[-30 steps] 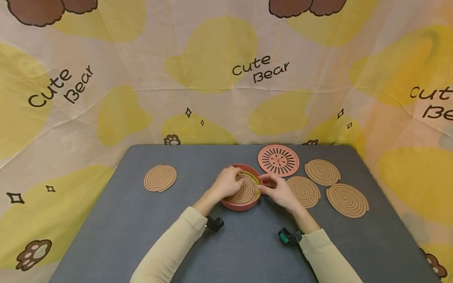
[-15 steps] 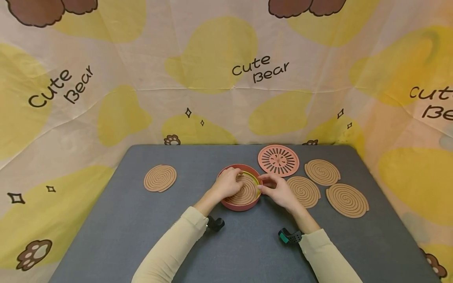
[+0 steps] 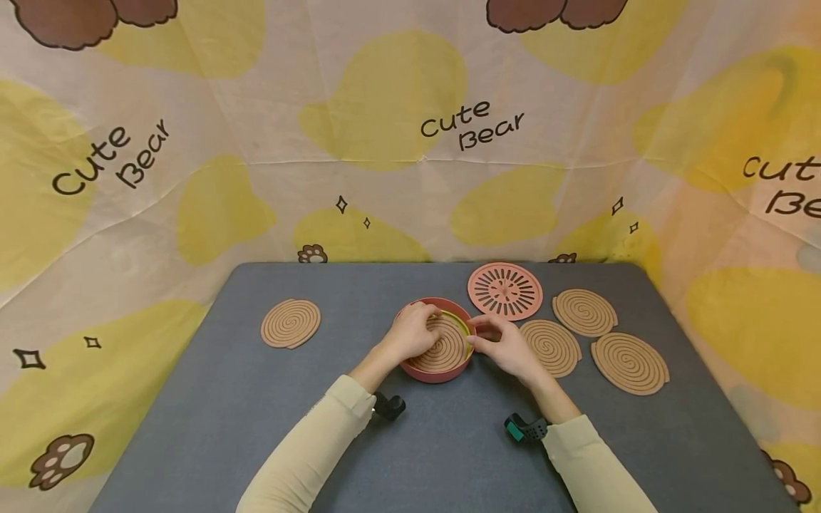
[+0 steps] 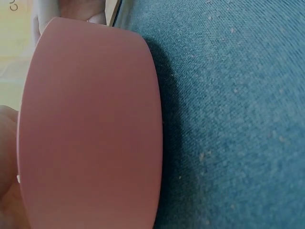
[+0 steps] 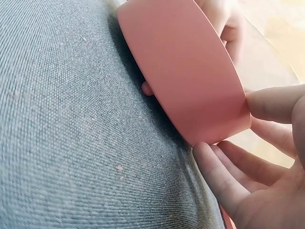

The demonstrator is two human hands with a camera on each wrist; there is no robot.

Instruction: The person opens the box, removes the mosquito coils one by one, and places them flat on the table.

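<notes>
In the head view a round reddish-pink mosquito coil box (image 3: 436, 377) stands mid-table without its lid. A tan mosquito coil (image 3: 451, 350) lies flat in it, with a yellow-green band (image 3: 459, 322) along the inner far-right edge. My left hand (image 3: 410, 330) reaches over the left rim, fingers bent down at the coil's far edge and thumb over the coil; I cannot tell if it pinches the coil. My right hand (image 3: 509, 348) grips the box's right rim between thumb and fingers. In the right wrist view its fingertips (image 5: 202, 151) touch the outer wall, above a small round foot (image 5: 147, 88).
The slotted pink lid (image 3: 503, 292) lies behind the box to the right. Three loose coils sit at the right, the nearest coil (image 3: 553, 349) partly behind my right hand. One more coil (image 3: 290, 323) lies at the left. A patterned cloth (image 3: 385, 142) hangs behind the grey table (image 3: 436, 456).
</notes>
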